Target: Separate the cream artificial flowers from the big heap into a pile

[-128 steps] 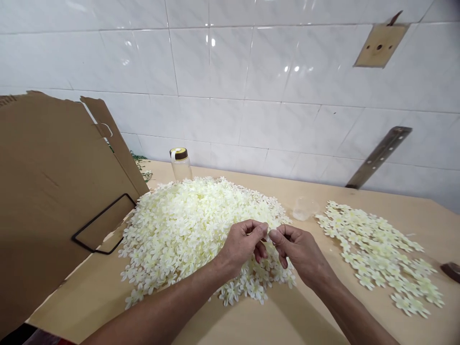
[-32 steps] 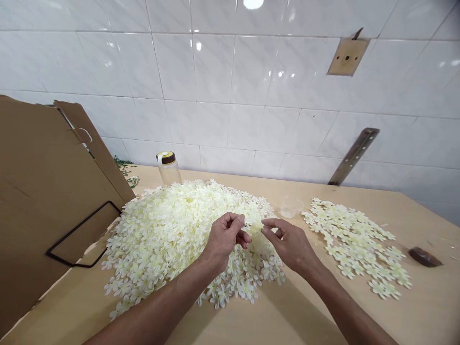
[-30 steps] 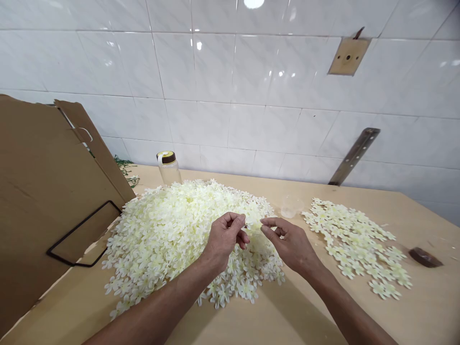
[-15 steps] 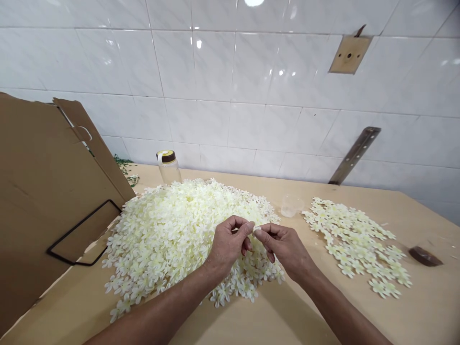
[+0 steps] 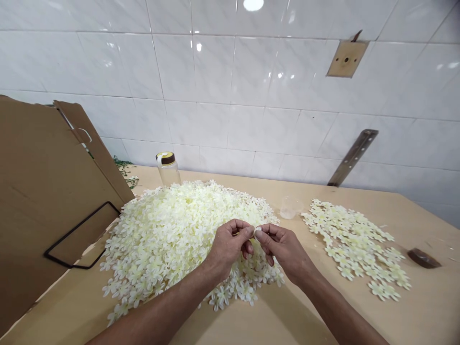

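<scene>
My left hand (image 5: 233, 244) and my right hand (image 5: 282, 247) meet fingertip to fingertip over the front right of a big heap of artificial flowers (image 5: 172, 230). Between the pinched thumbs and forefingers shows a small pale flower (image 5: 257, 230), mostly covered by the fingers. Both hands are closed on it, one from each side. The heap's blossoms are cream-white with pale yellow-green centres. Right of my hands, a looser, flatter spread of the same flowers (image 5: 354, 239) lies on the table.
At the left stands a cardboard box (image 5: 46, 191), a black wire frame (image 5: 75, 263) against it. A clear bottle (image 5: 168, 168) with a brown-and-yellow lid is behind the heap. A small clear cup (image 5: 288, 208) and a container of dark liquid (image 5: 424, 258) sit on the table (image 5: 287, 316).
My hands stay pinched together over the heap, with only slight shifts of the fingertips. The view has tilted a little, so the scene sits slightly lower.
</scene>
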The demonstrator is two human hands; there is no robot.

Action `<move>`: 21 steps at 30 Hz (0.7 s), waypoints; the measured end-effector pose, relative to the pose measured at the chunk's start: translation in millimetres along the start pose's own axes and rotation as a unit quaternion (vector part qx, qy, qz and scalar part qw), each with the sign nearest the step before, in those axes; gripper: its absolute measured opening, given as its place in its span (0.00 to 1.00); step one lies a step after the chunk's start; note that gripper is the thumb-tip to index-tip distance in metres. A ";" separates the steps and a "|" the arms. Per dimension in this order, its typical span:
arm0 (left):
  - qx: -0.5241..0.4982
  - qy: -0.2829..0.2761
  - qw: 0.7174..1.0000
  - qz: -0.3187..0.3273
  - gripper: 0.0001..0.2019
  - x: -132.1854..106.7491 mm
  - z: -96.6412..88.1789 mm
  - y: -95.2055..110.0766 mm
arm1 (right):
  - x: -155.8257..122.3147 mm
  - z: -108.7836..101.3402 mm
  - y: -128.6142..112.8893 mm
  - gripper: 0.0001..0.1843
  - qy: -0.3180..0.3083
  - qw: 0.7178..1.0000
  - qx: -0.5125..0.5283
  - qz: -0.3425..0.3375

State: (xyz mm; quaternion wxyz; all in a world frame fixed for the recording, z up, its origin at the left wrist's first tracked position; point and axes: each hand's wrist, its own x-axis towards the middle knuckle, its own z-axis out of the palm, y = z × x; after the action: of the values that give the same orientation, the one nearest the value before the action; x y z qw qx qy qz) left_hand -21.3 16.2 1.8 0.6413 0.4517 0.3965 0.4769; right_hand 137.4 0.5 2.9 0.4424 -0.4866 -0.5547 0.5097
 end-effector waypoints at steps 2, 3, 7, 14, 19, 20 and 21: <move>0.000 0.002 1.000 0.000 0.14 0.2 0.3 -0.3 | 0.7 -1.2 0.9 0.21 0.013 1.000 -0.006 0.000; -0.002 0.001 1.000 -0.001 0.14 -0.1 0.6 -0.2 | 1.0 -2.1 1.0 0.22 0.017 1.000 -0.007 -0.002; -0.037 -0.003 0.999 0.001 0.14 -2.3 1.3 1.4 | 1.8 -6.0 -1.4 0.22 0.009 1.000 -0.007 -0.020; -0.058 -0.035 0.997 -0.041 0.16 -3.1 2.0 4.9 | 2.1 -8.0 -0.4 0.23 -0.011 0.999 -0.022 -0.025; -0.084 -0.075 0.991 -0.068 0.17 -1.9 0.1 3.9 | 2.7 -8.7 2.8 0.24 -0.048 0.998 -0.027 -0.005; -0.085 -0.075 0.991 -0.066 0.17 -1.7 -0.6 3.7 | 2.7 -8.9 2.6 0.24 -0.049 0.998 -0.031 0.002; -0.085 -0.072 0.992 -0.062 0.17 -1.6 -1.3 3.6 | 2.7 -9.0 2.0 0.24 -0.046 0.998 -0.035 0.008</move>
State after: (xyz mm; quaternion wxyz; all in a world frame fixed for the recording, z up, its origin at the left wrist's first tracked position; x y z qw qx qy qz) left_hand -23.8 15.4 5.1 0.7325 0.4032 0.3352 0.4341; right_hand 146.1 4.4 1.7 0.3953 -0.4824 -0.5879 0.5152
